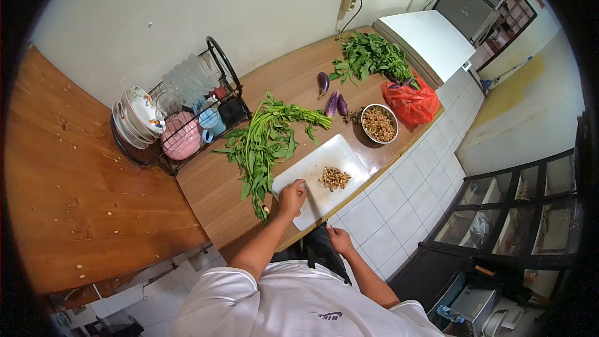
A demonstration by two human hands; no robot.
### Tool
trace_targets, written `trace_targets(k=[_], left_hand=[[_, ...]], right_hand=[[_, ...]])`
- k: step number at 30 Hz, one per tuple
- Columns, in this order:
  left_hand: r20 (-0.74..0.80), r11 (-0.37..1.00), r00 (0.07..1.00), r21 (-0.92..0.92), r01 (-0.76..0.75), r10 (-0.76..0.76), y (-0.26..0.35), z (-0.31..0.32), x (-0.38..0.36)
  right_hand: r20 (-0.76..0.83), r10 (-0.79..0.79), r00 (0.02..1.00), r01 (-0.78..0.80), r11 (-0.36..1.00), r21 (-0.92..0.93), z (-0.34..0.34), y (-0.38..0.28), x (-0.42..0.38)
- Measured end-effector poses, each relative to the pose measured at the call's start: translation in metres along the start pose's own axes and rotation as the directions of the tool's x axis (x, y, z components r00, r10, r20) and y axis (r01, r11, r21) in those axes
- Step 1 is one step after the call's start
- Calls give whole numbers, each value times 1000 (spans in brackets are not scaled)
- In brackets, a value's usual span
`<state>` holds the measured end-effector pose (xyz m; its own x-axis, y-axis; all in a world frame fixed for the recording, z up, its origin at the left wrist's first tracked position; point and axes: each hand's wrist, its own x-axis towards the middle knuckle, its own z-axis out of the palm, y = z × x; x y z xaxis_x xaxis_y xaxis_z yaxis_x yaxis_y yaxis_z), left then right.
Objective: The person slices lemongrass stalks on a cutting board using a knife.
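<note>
My left hand [292,200] is closed in a pinch over the near left part of a white cutting board [340,150]. Whatever is between its fingertips is too small to name. My right hand [340,241] is closed at the board's near edge, around the handle of a knife [324,217]. Its thin blade points over the board and is hard to make out. A small heap of chopped brown-and-white pieces [335,178] lies on the board, to the right of my left hand. Long leafy green stems [268,143] lie along the board's far left side.
Behind the board are purple eggplants [332,103], a bowl of chopped brown pieces [379,123], a red plastic bag [413,101] and more leafy greens [371,56]. A dish rack [215,65] with plates and glasses stands left. The table's front edge [399,156] runs close to the board.
</note>
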<state>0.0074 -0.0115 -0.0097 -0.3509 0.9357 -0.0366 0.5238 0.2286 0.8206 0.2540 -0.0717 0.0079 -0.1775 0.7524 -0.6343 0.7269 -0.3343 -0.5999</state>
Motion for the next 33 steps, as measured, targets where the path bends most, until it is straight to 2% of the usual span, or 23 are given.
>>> trace_targets(k=[2, 4, 9, 12, 15, 18, 20, 26, 30, 33], left_hand=[[9, 1000, 1000, 8, 3, -3, -1, 0, 2], [5, 1000, 1000, -11, 29, -28, 0, 0, 2], [-45, 998, 998, -26, 52, -53, -1, 3, 2], [-26, 997, 996, -20, 80, -80, -3, 4, 2], [-21, 997, 998, -37, 64, -65, -4, 6, 0], [-6, 997, 998, -33, 69, -70, -4, 5, 1], [-5, 997, 997, -15, 72, -72, -6, 5, 2], [-15, 997, 998, -38, 65, -66, -5, 3, 0], [-28, 998, 998, -17, 59, -59, -4, 4, 2], [-35, 995, 996, -62, 78, -80, -4, 6, -2]], right_hand=[[4, 11, 1000, -10, 1000, -8, -3, -10, 4], [-18, -47, 999, 45, 994, -101, -3, -14, 7], [-22, -8, 1000, 7, 997, -71, 0, -10, -9], [-49, 17, 999, -20, 998, -66, 2, -4, -15], [-44, -8, 999, 4, 998, -70, 1, -4, -6], [-123, -98, 987, 81, 987, -137, 6, 4, 12], [-92, -67, 994, 60, 995, -77, 3, 5, 12], [1, -11, 1000, 11, 998, -60, 4, 11, 2], [-20, -42, 999, 40, 993, -108, 0, -4, 1], [38, 39, 999, -35, 994, -105, -1, -15, -1]])
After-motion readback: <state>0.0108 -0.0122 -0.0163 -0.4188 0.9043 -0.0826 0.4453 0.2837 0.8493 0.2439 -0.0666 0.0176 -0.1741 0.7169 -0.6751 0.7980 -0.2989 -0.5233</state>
